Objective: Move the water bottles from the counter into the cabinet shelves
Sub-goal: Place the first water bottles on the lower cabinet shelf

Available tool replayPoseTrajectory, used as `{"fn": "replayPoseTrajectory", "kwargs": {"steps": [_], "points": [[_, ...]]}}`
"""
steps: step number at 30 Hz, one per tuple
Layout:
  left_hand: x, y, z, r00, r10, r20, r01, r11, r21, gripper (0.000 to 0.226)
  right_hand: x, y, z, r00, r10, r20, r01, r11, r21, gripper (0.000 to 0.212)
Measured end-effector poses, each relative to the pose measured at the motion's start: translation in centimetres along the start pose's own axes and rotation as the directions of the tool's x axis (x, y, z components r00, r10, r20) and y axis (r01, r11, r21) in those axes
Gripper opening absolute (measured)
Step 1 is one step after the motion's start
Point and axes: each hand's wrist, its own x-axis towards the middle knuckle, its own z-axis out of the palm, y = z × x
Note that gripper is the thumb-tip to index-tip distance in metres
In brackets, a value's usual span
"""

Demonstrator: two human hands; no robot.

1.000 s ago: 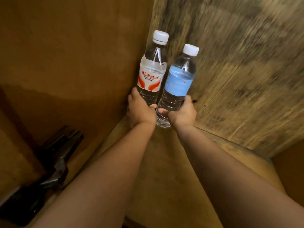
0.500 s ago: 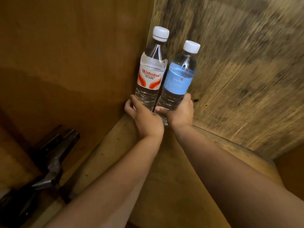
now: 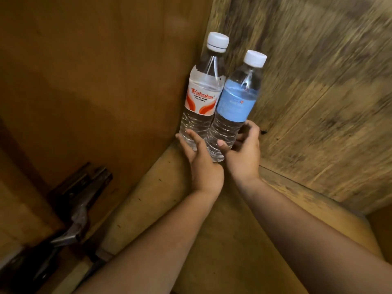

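Two clear water bottles with white caps stand side by side, touching, in the back left corner of the wooden cabinet shelf (image 3: pixel 222 240). The left bottle (image 3: pixel 201 98) has a white and orange Wahaha label; the right bottle (image 3: pixel 235 102) has a light blue label. My left hand (image 3: pixel 203 164) touches the base of the Wahaha bottle with straight fingers. My right hand (image 3: pixel 244 158) curves loosely around the base of the blue-label bottle, with a gap between palm and bottle and the thumb tip at its front.
The cabinet's brown side wall (image 3: pixel 95 81) rises just left of the bottles and its weathered back panel (image 3: pixel 318 102) just behind them. A dark metal door hinge (image 3: pixel 78 213) sits at the lower left by the shelf's front edge.
Both bottles went deeper into the corner and now stand on the shelf. My left hand's fingers straightened off the Wahaha bottle, and my right hand loosened its grip on the blue-label bottle.
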Motion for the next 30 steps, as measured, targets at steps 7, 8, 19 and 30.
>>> {"fn": "replayPoseTrajectory", "kwargs": {"steps": [7, 8, 19, 30], "points": [[0.3, -0.1, -0.9, 0.999, 0.005, -0.047, -0.003, 0.999, 0.043, 0.083, 0.3, 0.0, 0.7, 1.0, -0.001, 0.003, 0.001, 1.0, -0.006, 0.068], [0.3, -0.1, -0.9, 0.999, 0.006, -0.051, -0.003, 0.999, 0.046, 0.082, 0.3, 0.1, 0.7, 1.0, -0.004, 0.002, 0.004, 1.0, -0.005, 0.068], [-0.9, 0.5, -3.3, 0.99, -0.107, 0.096, 0.095, 0.988, 0.12, 0.085, -1.8, -0.1, 0.1, 0.989, 0.117, 0.095, -0.118, 0.993, 0.002, 0.09], [-17.0, 2.0, -10.9, 0.915, -0.229, 0.331, 0.215, 0.973, 0.078, 0.041, -18.3, -4.0, -8.2, 0.905, 0.381, 0.187, -0.386, 0.922, -0.013, 0.029]]}}
